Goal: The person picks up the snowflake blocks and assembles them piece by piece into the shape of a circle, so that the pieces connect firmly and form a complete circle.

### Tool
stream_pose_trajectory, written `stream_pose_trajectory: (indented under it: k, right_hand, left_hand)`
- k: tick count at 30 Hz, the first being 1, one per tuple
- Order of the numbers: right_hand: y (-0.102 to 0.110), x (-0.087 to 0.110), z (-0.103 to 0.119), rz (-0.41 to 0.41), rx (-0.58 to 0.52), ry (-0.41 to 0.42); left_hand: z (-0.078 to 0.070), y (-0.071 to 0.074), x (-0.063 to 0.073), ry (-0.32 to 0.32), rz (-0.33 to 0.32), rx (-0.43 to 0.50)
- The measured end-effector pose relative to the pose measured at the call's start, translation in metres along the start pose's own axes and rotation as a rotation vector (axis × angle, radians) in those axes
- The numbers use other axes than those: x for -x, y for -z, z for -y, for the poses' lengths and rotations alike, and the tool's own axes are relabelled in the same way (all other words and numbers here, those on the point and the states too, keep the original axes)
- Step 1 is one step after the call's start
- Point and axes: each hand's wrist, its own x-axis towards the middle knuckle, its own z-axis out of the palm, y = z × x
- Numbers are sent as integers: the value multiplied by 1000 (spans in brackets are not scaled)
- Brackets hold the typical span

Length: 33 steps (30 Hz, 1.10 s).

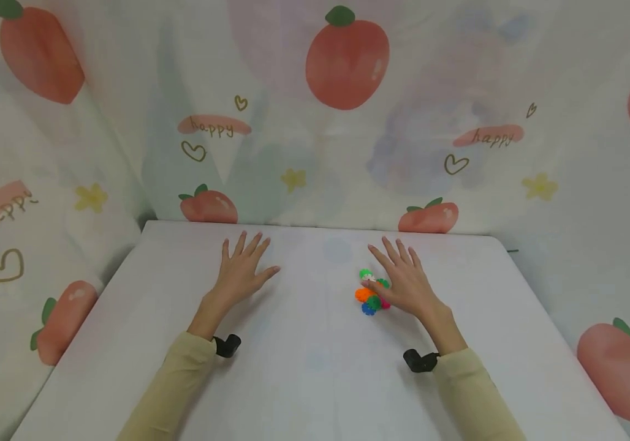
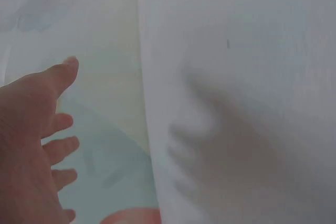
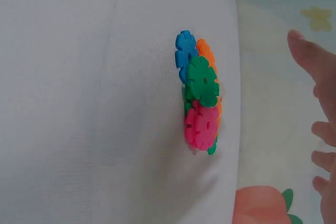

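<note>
A small cluster of plastic flower-shaped snap pieces (image 1: 368, 301) sits on the white table, right of the middle. Blue, orange, green and pink pieces (image 3: 206, 127) overlap each other in the right wrist view. My right hand (image 1: 407, 283), fingers spread, hovers above and beside the cluster, its thumb overlapping part of it in the head view. Over the left half of the table my left hand (image 1: 239, 275) is held out with fingers spread, nothing in it. Its shadow falls on the cloth in the left wrist view.
The white table (image 1: 304, 380) reaches back to a wall cloth (image 1: 315, 153) printed with fruit, hearts and the word happy. More printed cloth hangs at the left and right sides. A black wrist mount (image 1: 228, 346) sticks out below the left sleeve, another (image 1: 420, 361) below the right.
</note>
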Motion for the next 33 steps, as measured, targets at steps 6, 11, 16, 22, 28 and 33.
stream_pose_trajectory:
  k: [6, 11, 16, 22, 28, 33]
  right_hand:
    - [-5, 2, -9, 21, -160, -32]
    - [-9, -3, -18, 79, -281, -125]
    - [-14, -11, -23, 117, -377, -183]
    - [-23, -20, -24, 147, -438, -192]
    - [-30, -27, -21, 162, -413, -195]
    - [-33, -28, -18, 144, -371, -183]
  left_hand:
    - [-42, -30, -21, -102, 108, 167]
    - [-87, -53, -44, -127, 203, 362]
    - [-114, -71, -64, -123, 271, 488]
    - [-127, -92, -77, -135, 307, 532]
    - [-138, -104, -80, -204, 291, 464]
    - [-145, -102, -76, -204, 278, 411]
